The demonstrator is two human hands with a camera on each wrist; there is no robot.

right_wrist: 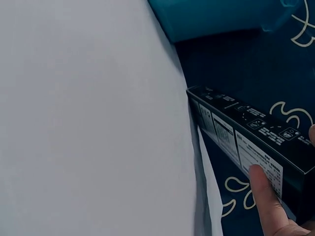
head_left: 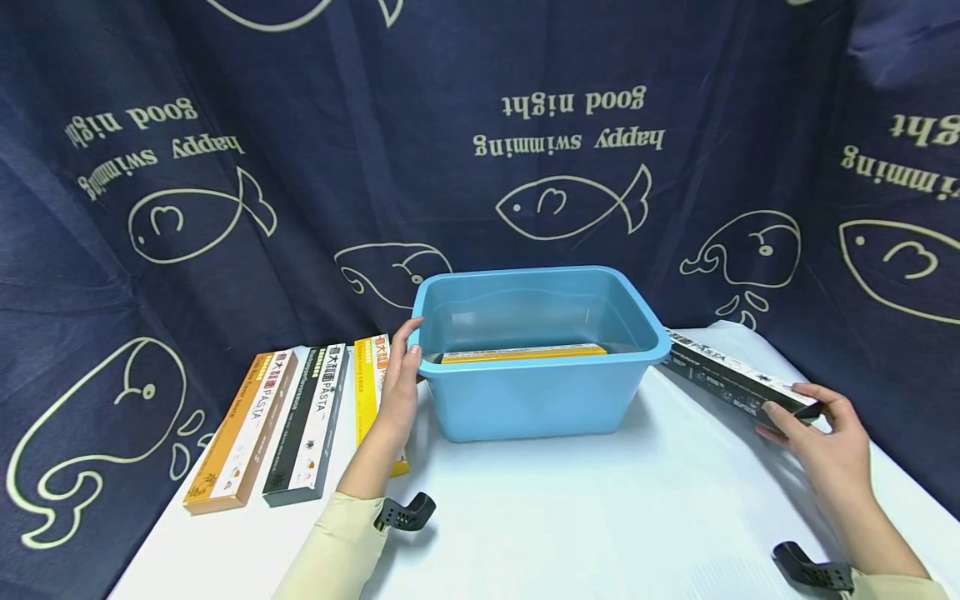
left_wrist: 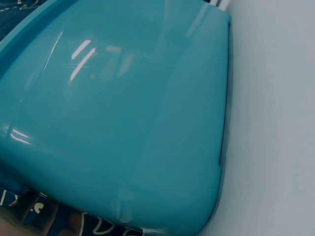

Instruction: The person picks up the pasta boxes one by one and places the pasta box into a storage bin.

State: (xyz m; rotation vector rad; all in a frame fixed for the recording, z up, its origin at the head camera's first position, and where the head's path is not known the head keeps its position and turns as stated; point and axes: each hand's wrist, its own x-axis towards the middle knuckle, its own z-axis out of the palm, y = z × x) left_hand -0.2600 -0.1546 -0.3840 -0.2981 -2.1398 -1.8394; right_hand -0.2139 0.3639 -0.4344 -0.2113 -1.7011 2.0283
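In the head view my right hand grips the near end of a long black and white pasta box, thumb on one side and fingers on the other. The box slants toward the right end of a blue plastic bin. The right wrist view shows a finger against the box's white label panel. My left hand touches the bin's left rim at the front corner, its fingers fairly straight. Inside the bin, behind the front wall, lies a yellow box; its lower part is hidden.
Left of the bin, an orange pasta box, a black one and a yellow one lie side by side on the white table. A dark blue curtain with fish drawings hangs behind and along both sides.
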